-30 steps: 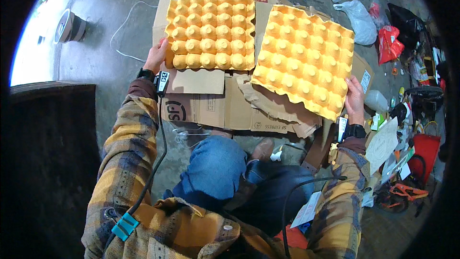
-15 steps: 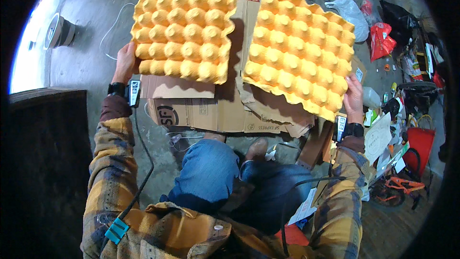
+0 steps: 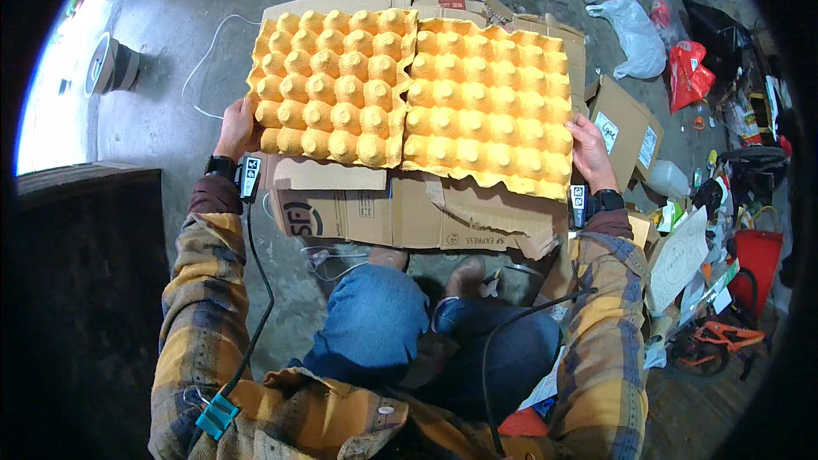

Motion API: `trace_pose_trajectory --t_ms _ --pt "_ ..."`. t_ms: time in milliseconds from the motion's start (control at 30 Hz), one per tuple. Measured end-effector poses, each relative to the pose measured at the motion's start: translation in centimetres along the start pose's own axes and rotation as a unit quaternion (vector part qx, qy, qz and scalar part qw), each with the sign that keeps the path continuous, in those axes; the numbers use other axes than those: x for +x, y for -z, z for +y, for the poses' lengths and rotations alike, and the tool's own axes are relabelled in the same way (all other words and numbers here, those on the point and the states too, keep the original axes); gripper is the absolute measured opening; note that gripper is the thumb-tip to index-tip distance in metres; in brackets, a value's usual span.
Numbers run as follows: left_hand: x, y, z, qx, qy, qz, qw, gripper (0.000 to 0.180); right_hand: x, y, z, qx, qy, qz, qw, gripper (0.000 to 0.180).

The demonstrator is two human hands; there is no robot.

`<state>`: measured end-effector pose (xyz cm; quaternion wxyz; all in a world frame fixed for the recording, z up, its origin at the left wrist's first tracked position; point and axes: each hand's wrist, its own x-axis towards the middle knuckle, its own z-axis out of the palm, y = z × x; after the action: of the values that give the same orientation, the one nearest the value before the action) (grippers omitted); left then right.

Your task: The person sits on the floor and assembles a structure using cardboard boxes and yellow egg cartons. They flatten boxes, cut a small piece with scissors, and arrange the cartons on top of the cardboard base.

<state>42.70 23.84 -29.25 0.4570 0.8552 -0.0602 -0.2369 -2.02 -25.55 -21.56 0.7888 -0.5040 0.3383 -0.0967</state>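
"Head cam: what's being held?"

"Left hand point(image 3: 239, 128) has its fingers pinched on the outer edge of one yellow egg tray point(image 3: 328, 89). Right hand point(image 3: 591, 152) grips the outer edge of a second yellow tray point(image 3: 488, 104)."

"And where are they?"

"Side by side, inner edges looking like they touch, over some flattened cardboard point(image 3: 417, 220). Can't tell if they're resting on it. Whitish plastic bag point(image 3: 636, 41) is on the floor point(image 3: 192, 34), off right."
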Motion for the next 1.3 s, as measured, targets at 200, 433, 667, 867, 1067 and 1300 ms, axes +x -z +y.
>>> trace_pose_trajectory --t_ms 200,433,667,867,1067,1300 --pt "0.0 -1.1 -0.8 -0.032 0.01 0.001 0.999 0.039 -0.2 -0.3 0.9 -0.178 -0.007 0.103 0.979 0.02" --pt "-4.0 -1.6 6.2 0.327 -0.215 0.176 0.903 0.048 -3.5 -4.7 -4.1 -0.6 0.124 0.158 0.774 0.052" --pt "-4.6 -14.7 12.1 0.402 -0.39 0.088 0.824 0.056 1.4 -14.2 1.1 -0.737 0.222 0.103 0.63 0.067" --pt "-4.7 -18.6 9.6 0.5 -0.349 0.044 0.791 0.048 3.8 -14.4 6.1 -0.751 0.193 0.127 0.619 0.061" --pt "-4.0 -19.6 8.6 0.469 -0.358 0.068 0.804 0.042 5.2 -13.5 8.3 -0.747 0.226 0.144 0.608 0.061" --pt "-4.8 -19.4 8.8 0.437 -0.337 0.057 0.832 0.041 5.5 -13.2 9.1 -0.737 0.234 0.141 0.619 0.064"
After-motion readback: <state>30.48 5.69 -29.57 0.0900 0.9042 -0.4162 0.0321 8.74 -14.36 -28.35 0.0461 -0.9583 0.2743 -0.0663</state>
